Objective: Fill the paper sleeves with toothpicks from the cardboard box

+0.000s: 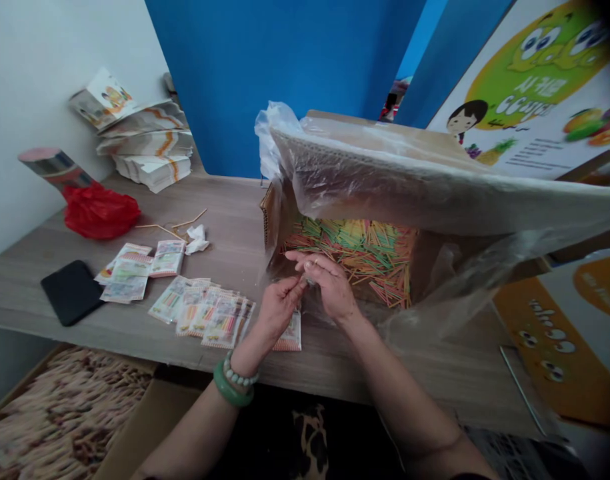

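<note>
My left hand [281, 303] and my right hand [331, 287] meet at the near edge of a cardboard box lined with clear plastic. The left thumb and fingers are pinched together. On the right, the thumb and fingers close at the same spot, the other fingers stretched toward the left. Whatever sits between the fingertips is too small to make out. Beneath my left hand lies a printed packet [289, 335], partly covered. Many thin coloured sticks [357, 250], green, yellow and orange-red, fill the bottom of the box [267, 223], just beyond my hands.
To the left are a row of filled packets [225, 323], a packet stack [129, 273], a black flat object [73, 292] and a red bag [102, 210]. Folded cartons [152, 153] stand behind. Plastic lining [435, 193] hangs over the box. Below, an open carton holds many packets [65, 407].
</note>
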`<action>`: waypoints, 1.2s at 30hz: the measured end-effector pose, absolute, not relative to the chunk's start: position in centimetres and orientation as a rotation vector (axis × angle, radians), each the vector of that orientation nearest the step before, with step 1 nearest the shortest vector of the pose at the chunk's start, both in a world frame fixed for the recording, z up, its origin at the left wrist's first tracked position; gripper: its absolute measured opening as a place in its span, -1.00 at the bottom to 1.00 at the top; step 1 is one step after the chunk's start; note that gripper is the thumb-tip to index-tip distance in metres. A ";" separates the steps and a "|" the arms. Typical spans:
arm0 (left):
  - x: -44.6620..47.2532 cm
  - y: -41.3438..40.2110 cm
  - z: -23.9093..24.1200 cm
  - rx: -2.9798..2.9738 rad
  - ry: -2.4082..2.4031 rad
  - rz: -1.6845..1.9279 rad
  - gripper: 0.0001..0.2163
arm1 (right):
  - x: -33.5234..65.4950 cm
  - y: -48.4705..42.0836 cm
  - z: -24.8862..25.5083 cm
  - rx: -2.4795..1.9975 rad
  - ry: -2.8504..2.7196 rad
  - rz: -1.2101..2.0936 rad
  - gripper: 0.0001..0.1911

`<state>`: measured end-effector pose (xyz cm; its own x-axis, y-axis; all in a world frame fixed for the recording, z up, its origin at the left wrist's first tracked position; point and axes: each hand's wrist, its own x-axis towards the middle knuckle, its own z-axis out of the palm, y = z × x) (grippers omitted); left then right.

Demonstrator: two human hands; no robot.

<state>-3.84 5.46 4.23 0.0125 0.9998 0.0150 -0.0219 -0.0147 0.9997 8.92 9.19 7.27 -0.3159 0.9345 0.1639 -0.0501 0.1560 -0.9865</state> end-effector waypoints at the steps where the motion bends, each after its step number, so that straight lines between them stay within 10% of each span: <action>1: -3.9 5.5 4.1 1.136 1.145 1.239 -0.71 | 9.1 9.3 7.1 -0.940 -1.556 1.329 -0.80; 7: -4.6 5.0 3.6 0.700 0.969 1.296 -0.69 | 11.4 8.7 6.7 -1.079 -1.742 1.357 -0.58; 17: -4.9 2.0 5.7 0.762 0.967 1.307 -0.71 | 10.4 5.5 5.3 -1.256 -1.766 1.215 -0.88; 36: -14.8 -0.9 1.5 1.774 2.673 0.597 -0.57 | 7.1 2.3 1.4 -2.022 -2.148 0.659 -0.62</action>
